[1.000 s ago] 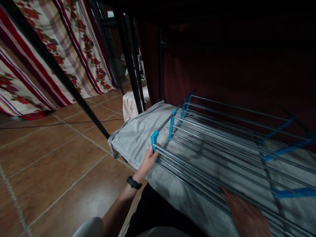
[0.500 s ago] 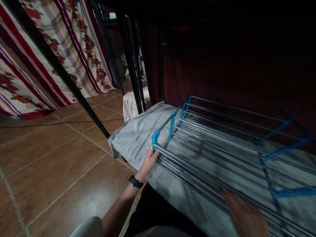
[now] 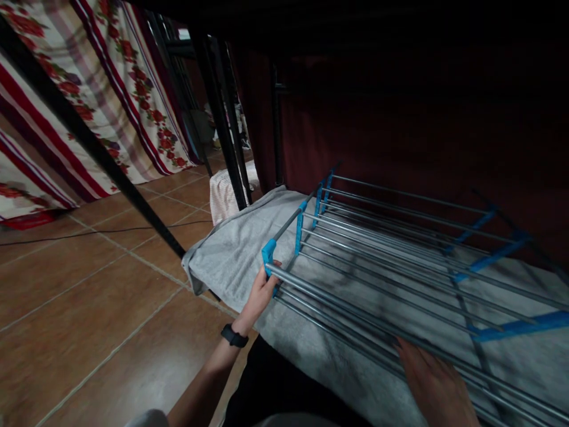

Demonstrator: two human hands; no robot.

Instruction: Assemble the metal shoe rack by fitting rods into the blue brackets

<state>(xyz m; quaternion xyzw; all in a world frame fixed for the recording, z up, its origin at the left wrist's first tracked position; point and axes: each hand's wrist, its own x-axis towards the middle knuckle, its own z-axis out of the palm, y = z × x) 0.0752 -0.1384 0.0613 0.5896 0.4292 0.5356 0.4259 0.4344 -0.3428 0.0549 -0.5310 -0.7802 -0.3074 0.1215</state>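
Observation:
A metal rack (image 3: 351,296) of grey tubes with blue plastic joints lies across a grey cloth (image 3: 242,237). My left hand (image 3: 262,287) grips its near left corner, fingers wrapped round the tube end just below a blue corner joint (image 3: 268,252). A dark band is on that wrist. Over the front tubes at the lower right rests my right hand (image 3: 433,379), back of the hand up; its fingertips go behind the tubes, so its grip is partly hidden.
A black slanted post (image 3: 128,190) and upright black posts (image 3: 222,124) stand left of the rack. Beyond them hang a floral striped curtain (image 3: 102,89) and a pale cloth (image 3: 223,193). A cable (image 3: 111,230) crosses the tiled floor (image 3: 89,284). Dark red fabric (image 3: 377,136) hangs behind.
The whole view has shifted slightly, so the rack and posts appear further left. Both hands keep their places on the rack.

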